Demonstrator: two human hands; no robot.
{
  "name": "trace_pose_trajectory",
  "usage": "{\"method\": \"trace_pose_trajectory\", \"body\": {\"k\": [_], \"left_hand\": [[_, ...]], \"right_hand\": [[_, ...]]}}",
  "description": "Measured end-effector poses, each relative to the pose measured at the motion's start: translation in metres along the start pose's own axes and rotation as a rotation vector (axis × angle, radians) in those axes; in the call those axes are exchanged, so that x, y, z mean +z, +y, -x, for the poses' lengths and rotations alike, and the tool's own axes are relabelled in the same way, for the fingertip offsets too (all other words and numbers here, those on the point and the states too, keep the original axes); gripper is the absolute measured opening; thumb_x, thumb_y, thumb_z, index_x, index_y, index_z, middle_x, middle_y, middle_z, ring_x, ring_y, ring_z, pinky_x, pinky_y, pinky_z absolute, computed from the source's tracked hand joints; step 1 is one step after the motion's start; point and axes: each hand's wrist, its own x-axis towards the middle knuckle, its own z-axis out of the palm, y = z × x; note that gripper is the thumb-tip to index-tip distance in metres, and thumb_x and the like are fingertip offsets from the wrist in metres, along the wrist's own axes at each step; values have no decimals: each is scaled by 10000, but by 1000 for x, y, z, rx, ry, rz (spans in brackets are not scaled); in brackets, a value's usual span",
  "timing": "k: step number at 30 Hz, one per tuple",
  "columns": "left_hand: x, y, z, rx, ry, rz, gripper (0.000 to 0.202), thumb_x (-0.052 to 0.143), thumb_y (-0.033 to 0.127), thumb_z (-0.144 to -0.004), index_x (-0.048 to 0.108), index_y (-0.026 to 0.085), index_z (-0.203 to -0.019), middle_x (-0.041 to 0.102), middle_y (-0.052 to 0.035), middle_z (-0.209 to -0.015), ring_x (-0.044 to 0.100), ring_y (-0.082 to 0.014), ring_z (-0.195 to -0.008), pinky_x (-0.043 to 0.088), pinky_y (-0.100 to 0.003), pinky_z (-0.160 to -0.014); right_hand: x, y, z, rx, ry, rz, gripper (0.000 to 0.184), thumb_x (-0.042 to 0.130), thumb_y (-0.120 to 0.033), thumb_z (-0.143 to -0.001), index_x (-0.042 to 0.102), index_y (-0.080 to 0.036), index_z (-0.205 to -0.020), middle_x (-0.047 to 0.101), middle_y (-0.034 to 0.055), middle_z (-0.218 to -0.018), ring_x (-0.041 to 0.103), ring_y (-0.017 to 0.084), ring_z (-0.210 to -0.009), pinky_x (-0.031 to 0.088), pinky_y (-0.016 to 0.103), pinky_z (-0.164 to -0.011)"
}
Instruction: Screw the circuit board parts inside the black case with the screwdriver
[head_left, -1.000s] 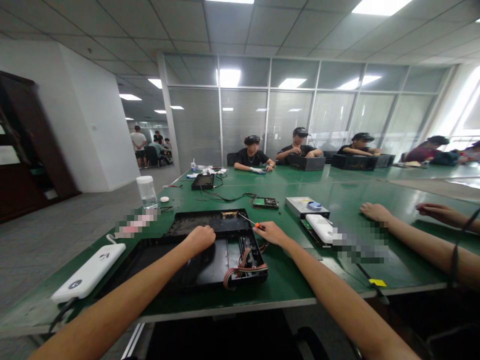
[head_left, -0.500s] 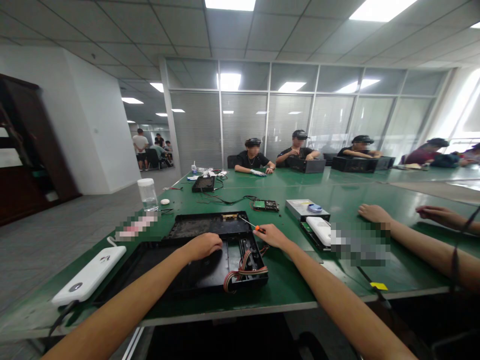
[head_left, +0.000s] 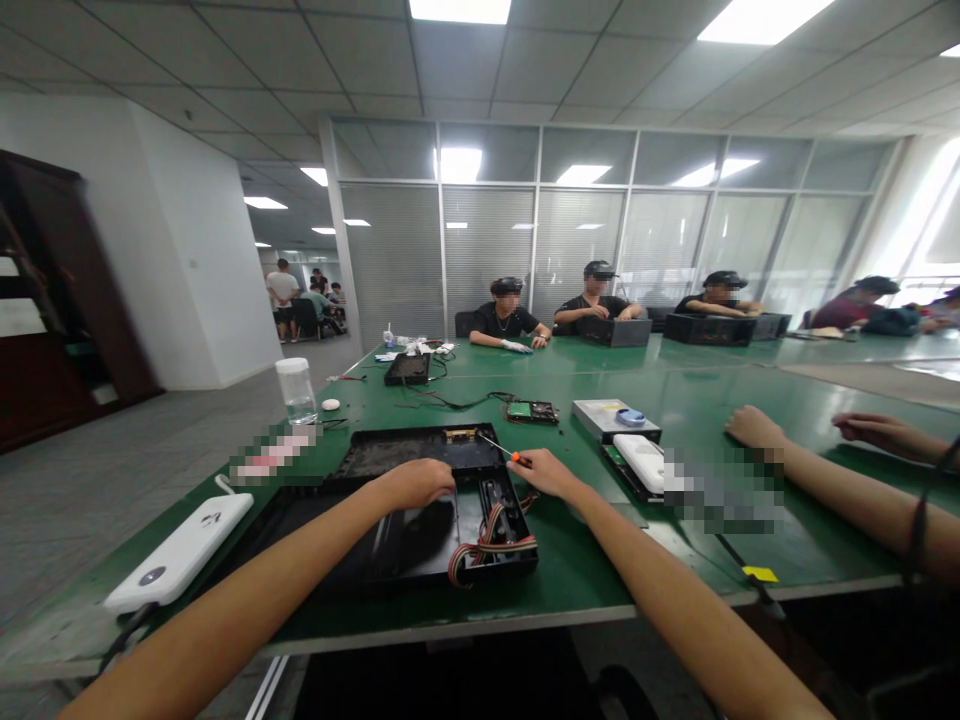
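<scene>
My right hand (head_left: 543,472) is closed round the handle of a screwdriver (head_left: 517,459) with an orange and black grip. Its thin shaft points left, and the tip is beside a small gold-coloured part (head_left: 460,435) at the far wall of a black metal case (head_left: 405,545). Over the middle of that case, my left hand (head_left: 420,484) has its fingers curled downward and pressed together; whatever they hold, if anything, is hidden. A striped ribbon cable (head_left: 480,548) loops over the case's right front corner, near a black drive bracket.
A white power bank (head_left: 180,552) and a clear jar (head_left: 298,392) stand left. Beyond the case lies a green circuit board (head_left: 531,411). To the right are a silver drive (head_left: 611,418), a white device (head_left: 639,462) and a co-worker's arms (head_left: 832,490). Several people sit across the table.
My left hand has shifted slightly right and up over the case. My right hand and the screwdriver stay almost still. A co-worker's hand at right has moved a little.
</scene>
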Motion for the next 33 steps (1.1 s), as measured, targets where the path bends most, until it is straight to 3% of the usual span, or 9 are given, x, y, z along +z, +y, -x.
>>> {"method": "trace_pose_trajectory", "body": {"k": [5,9,15,33], "left_hand": [[-11,7,-45,1,144,48,183,446,229,-843,609,148,-855,609,-40,-826,543,-131,-782,390,-213,-747],[9,13,-65,-41,169,99,180,470,233,-832,622,138,-850,628,-40,-830,555,-129,-780,393,-212,-750],[33,16,-61,-78,228,192,211,424,180,-850,618,135,-921,630,-44,-923,552,-117,-861,388,-207,-813],[34,15,-58,54,171,90,258,396,102,-814,603,134,-964,601,-71,-932,539,-134,-885,399,-235,-834]], "right_hand": [[0,1,0,-22,14,7,415,396,-489,-786,597,-147,-664,514,-6,-558,402,98,-517,271,204,-503],[-2,1,0,-24,27,16,402,410,-483,-782,599,-149,-663,520,-4,-566,403,98,-524,270,202,-508],[-3,0,1,-16,0,21,406,419,-490,-780,606,-148,-666,532,2,-566,416,100,-529,271,201,-509],[-3,2,0,-14,14,33,421,404,-497,-785,609,-145,-682,547,4,-580,432,103,-534,292,202,-523]]}}
